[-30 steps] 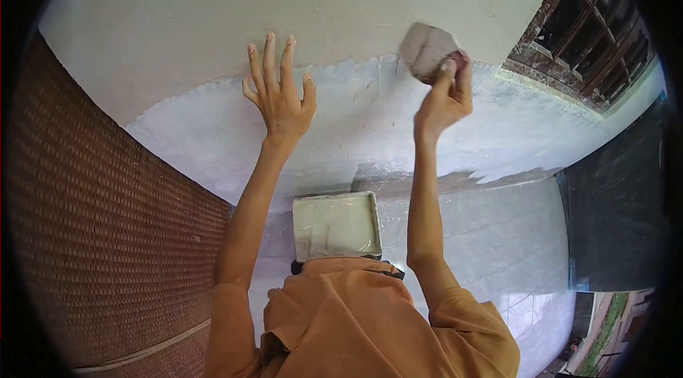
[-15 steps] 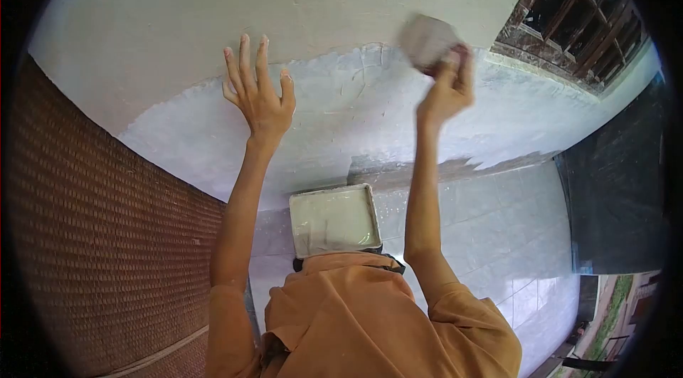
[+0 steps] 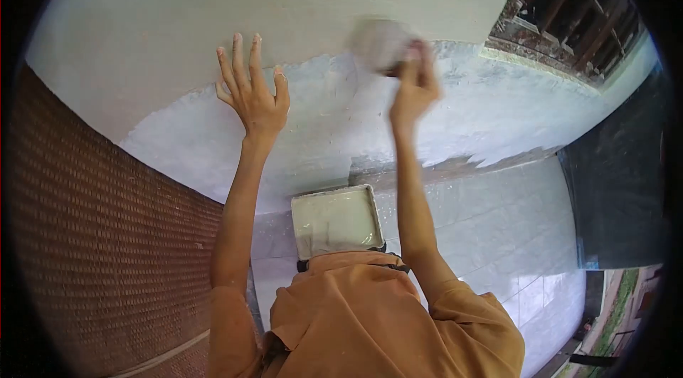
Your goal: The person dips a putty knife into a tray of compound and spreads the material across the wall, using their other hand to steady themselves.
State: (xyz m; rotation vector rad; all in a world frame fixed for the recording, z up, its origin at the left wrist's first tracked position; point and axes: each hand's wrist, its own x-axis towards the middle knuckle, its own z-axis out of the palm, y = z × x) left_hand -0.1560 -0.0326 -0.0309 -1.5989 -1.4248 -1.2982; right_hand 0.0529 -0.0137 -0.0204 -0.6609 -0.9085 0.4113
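My left hand (image 3: 257, 97) is at the wall (image 3: 206, 8), fingers spread, with whitish smears on the fingertips. Its fingers reach over the border between the greenish upper coat and the wet white coat below. My right hand (image 3: 415, 90) grips a flat, broad putty scraper (image 3: 380, 43), which is smeared by motion. The blade lies at the upper border of the white coat; whether it touches the wall cannot be made out. On the floor near my body sits a square tray (image 3: 334, 218) of creamy white paste.
A wooden-framed window (image 3: 569, 15) with bars is at the upper right. A woven brown panel (image 3: 107, 235) runs down the left side. Pale floor tiles (image 3: 491, 221) carry white specks. A dark sheet (image 3: 619, 171) hangs at the right.
My right hand and the scraper have swept left along the upper edge of the white coat. My left hand keeps its spread pose, with only a slight shift in view.
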